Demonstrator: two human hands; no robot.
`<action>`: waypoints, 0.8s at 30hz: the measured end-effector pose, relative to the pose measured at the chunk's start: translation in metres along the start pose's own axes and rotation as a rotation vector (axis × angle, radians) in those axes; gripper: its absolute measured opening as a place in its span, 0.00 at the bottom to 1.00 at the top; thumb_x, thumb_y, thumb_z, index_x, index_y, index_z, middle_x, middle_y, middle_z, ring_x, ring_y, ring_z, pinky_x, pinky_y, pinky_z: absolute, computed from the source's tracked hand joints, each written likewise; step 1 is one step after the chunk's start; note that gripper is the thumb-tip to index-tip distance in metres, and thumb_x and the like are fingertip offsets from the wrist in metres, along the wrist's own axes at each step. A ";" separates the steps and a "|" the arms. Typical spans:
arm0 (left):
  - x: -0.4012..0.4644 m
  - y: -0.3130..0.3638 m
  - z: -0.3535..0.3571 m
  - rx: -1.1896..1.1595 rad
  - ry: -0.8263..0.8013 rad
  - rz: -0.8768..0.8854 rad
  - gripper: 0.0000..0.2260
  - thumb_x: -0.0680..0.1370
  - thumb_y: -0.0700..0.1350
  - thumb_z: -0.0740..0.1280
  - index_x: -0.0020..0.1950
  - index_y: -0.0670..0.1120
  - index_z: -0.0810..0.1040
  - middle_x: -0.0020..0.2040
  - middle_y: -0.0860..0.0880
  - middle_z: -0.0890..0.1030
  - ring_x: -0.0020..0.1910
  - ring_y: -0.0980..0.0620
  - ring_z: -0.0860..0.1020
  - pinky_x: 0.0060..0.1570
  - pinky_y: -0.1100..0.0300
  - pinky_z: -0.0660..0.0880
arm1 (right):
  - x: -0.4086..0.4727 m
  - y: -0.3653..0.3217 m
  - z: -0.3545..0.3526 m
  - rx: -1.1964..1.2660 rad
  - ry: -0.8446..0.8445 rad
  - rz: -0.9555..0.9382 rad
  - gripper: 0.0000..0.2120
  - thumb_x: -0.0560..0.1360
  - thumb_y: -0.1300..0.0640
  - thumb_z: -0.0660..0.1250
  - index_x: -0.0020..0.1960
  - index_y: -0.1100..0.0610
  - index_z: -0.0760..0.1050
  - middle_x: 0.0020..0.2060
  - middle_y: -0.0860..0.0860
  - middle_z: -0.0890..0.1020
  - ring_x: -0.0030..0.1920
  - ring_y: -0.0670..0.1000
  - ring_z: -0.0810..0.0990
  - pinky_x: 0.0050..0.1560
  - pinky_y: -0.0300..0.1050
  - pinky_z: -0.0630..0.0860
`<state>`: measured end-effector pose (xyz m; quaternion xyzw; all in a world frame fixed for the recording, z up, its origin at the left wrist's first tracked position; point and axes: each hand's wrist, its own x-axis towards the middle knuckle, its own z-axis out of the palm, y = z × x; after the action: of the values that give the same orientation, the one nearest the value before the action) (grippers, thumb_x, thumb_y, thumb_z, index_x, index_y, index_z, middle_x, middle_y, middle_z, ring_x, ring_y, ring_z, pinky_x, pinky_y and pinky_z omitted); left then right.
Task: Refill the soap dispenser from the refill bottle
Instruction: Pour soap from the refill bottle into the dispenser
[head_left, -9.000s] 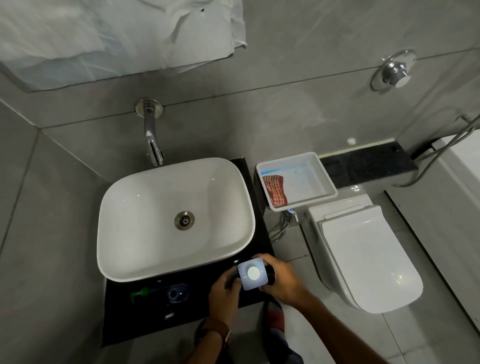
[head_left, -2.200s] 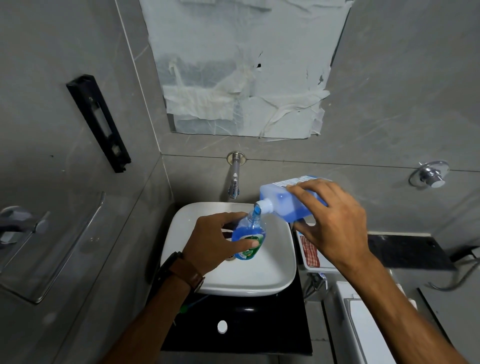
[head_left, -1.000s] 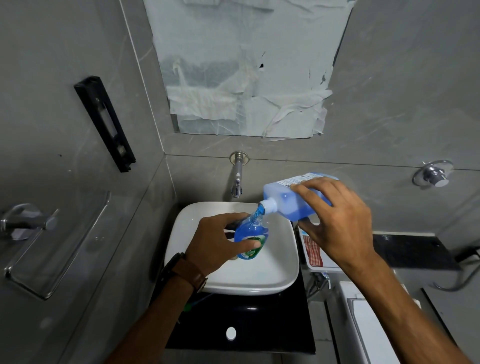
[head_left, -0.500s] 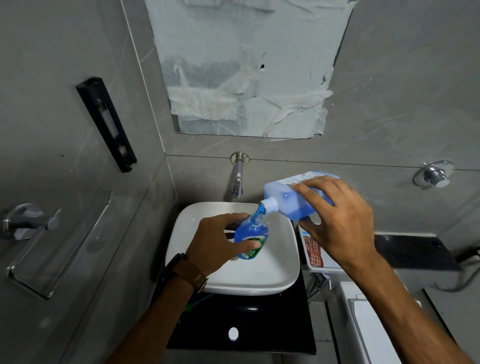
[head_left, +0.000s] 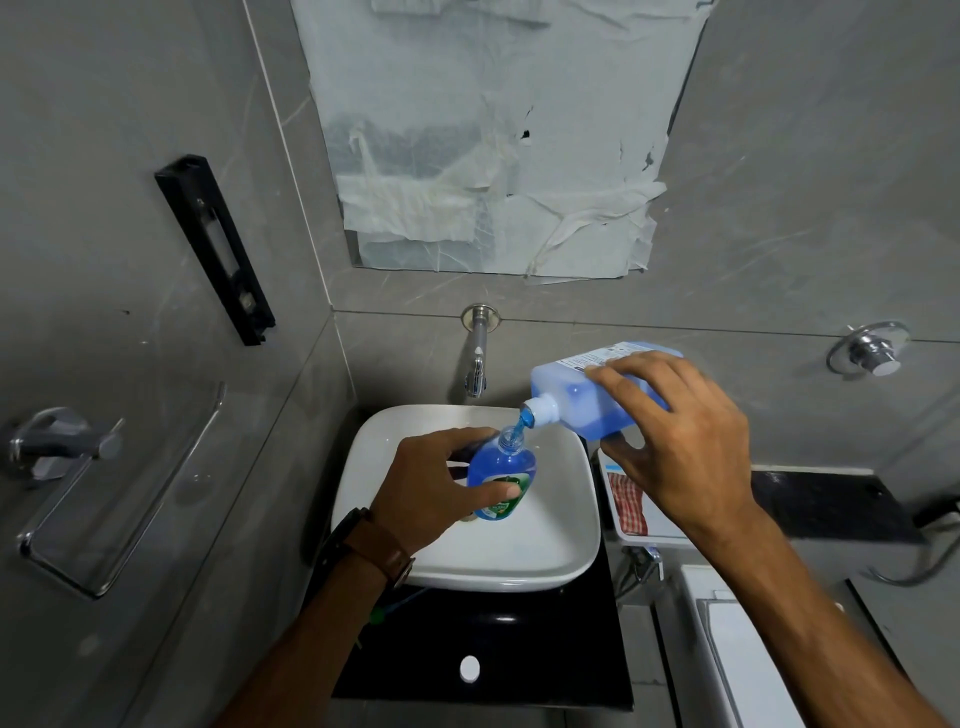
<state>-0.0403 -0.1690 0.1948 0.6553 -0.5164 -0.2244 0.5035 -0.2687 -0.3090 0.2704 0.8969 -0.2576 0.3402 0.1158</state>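
Observation:
My left hand (head_left: 426, 483) grips the small soap dispenser (head_left: 501, 478), a clear bottle with a green label and no pump, held upright over the white basin (head_left: 550, 540). It is nearly full of blue liquid. My right hand (head_left: 680, 441) holds the larger refill bottle (head_left: 582, 400) tipped on its side, white spout pointing left and down. A thin blue stream (head_left: 522, 421) runs from the spout into the dispenser's open neck. A white cap (head_left: 469, 668) lies on the black counter (head_left: 571, 649) below the basin.
A wall tap (head_left: 477, 364) hangs over the basin's far edge. A white tray (head_left: 631, 499) with a red checked cloth stands right of the basin, above a white toilet (head_left: 737, 654). A glass shelf (head_left: 119, 499) juts from the left wall.
The blue level in the dispenser has risen since 2.2 s ago. Both hands and bottles have stayed almost still over the last second while the pour goes on.

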 end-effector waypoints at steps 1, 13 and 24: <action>0.000 0.000 0.000 -0.002 0.000 -0.001 0.25 0.67 0.50 0.81 0.63 0.51 0.81 0.51 0.65 0.82 0.53 0.61 0.82 0.47 0.70 0.80 | 0.000 0.000 0.000 0.000 0.004 -0.002 0.29 0.64 0.61 0.81 0.65 0.54 0.82 0.59 0.54 0.85 0.58 0.60 0.83 0.51 0.56 0.81; -0.001 -0.001 0.000 -0.003 0.002 -0.011 0.25 0.67 0.48 0.81 0.62 0.50 0.81 0.51 0.62 0.83 0.53 0.60 0.82 0.48 0.68 0.81 | 0.003 -0.002 -0.002 -0.003 0.010 -0.005 0.29 0.64 0.61 0.82 0.64 0.55 0.83 0.59 0.54 0.85 0.58 0.61 0.83 0.51 0.57 0.82; 0.000 -0.002 0.000 -0.003 0.001 -0.016 0.25 0.67 0.48 0.82 0.62 0.51 0.81 0.51 0.61 0.84 0.52 0.60 0.83 0.49 0.67 0.81 | 0.004 -0.001 0.000 -0.005 0.007 -0.007 0.30 0.64 0.60 0.83 0.65 0.55 0.82 0.60 0.55 0.85 0.59 0.62 0.83 0.52 0.58 0.82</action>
<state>-0.0390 -0.1690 0.1931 0.6589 -0.5105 -0.2289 0.5028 -0.2658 -0.3098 0.2729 0.8964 -0.2551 0.3421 0.1202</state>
